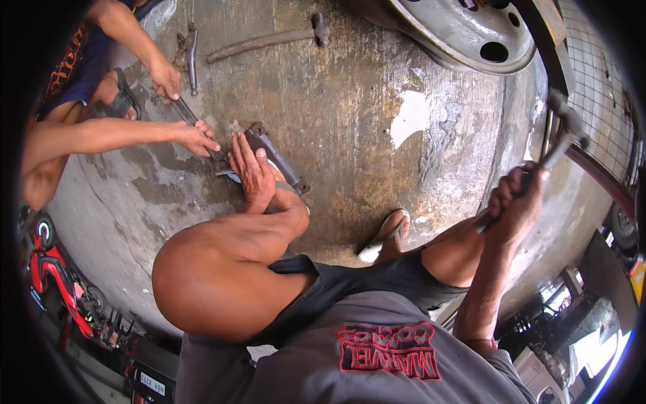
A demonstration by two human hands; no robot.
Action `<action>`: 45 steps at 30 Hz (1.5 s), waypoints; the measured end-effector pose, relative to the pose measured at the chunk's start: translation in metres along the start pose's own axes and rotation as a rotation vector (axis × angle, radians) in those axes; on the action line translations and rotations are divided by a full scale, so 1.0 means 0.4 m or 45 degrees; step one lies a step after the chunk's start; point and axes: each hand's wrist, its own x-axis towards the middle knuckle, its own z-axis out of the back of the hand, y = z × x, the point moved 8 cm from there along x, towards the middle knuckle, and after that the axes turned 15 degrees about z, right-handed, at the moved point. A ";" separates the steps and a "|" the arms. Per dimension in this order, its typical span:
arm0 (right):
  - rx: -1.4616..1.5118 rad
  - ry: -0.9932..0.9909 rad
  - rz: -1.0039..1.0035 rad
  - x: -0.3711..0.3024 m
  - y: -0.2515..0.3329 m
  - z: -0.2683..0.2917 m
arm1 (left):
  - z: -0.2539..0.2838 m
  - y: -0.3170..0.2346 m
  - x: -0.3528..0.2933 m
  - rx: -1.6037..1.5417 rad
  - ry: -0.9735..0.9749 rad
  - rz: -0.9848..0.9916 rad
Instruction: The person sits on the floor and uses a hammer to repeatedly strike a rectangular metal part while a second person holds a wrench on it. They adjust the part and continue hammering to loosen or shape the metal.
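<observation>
My right hand (515,200) is wrapped round the dark grip of a hammer (557,149), raised at the right with its metal head up. My left hand (252,167) has its fingers stretched out, beside a dark metal piece (276,156) with bolt lugs that lies on the floor. Whether the palm touches anything is hidden. Another person's two hands (195,138) grip a long metal tool (183,111), which slants down to the floor next to my left fingertips. The tool's lower end is partly hidden.
A long-handled hammer (269,44) and a plier-like metal tool (192,59) lie on the worn concrete floor (350,121). A steel wheel rim (471,34) stands at the upper right. My slippered foot (389,236) is between my hands. A red motorcycle (57,276) is at the far left.
</observation>
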 end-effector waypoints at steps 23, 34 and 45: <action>-0.059 0.327 -1.292 -0.593 -0.491 -0.291 | 0.730 -0.233 0.063 -1.339 0.713 0.886; -0.016 -0.425 0.642 0.024 0.243 0.029 | 0.571 -0.118 0.090 -1.415 0.614 1.269; 0.121 0.246 -1.430 -0.650 -0.439 -0.129 | 0.579 -0.112 0.113 -1.499 0.416 1.122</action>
